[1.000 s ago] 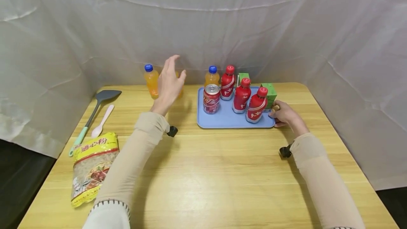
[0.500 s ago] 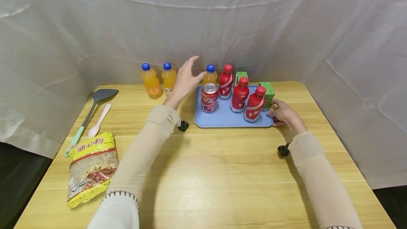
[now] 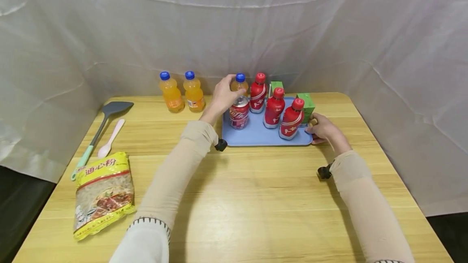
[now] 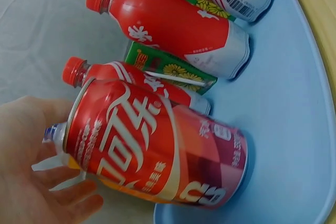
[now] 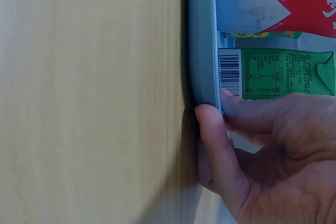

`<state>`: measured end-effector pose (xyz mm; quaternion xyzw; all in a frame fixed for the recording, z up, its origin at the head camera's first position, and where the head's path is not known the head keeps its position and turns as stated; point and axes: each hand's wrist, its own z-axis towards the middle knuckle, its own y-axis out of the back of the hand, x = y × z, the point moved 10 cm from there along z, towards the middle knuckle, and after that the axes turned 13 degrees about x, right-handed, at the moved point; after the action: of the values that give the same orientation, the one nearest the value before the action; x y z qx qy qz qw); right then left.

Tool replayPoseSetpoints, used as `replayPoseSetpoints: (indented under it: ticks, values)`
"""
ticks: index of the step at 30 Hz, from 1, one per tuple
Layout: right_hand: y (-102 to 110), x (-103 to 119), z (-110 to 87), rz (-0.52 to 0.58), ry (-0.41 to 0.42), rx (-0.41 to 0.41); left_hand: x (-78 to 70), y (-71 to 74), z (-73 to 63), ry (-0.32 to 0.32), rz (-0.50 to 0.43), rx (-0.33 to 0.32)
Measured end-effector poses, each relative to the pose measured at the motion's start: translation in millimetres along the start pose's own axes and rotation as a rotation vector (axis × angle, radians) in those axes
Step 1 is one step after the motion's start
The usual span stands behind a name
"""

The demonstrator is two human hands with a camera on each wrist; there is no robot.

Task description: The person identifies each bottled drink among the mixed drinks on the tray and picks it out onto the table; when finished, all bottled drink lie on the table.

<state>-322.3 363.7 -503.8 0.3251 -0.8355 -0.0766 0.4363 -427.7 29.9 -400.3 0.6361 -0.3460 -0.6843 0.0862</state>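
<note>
My left hand [image 3: 224, 97] is at the left end of the blue tray [image 3: 252, 138], its spread fingers on either side of an orange drink bottle [image 3: 239, 86] with a blue cap. In the left wrist view a red soda can [image 4: 157, 145] hides most of that bottle, so contact is unclear. My right hand [image 3: 324, 130] pinches the tray's near right corner between thumb and fingers. Three red bottles, among them the front one [image 3: 291, 120], stand on the tray, with green drink cartons [image 3: 306, 106] behind them.
Left of the tray, two more orange bottles [image 3: 193, 92] stand along the back. A dark spatula [image 3: 98, 133], a pale pink spoon [image 3: 111, 138] and a yellow bag of macaroni [image 3: 105, 198] lie on the table's left side. Grey cloth [image 3: 219, 31] hangs behind.
My left hand has moved right, from in front of the orange bottles on the table to the bottle at the tray's left end. The right hand has kept its hold on the tray corner.
</note>
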Motion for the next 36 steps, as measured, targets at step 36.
replayPoseSetpoints:
  ticks: [36]
  values:
    - [-7.4, 5.7, 3.9, -0.044, 0.013, 0.015, -9.2, 47.9, -29.6, -0.076, 0.010, -0.344]
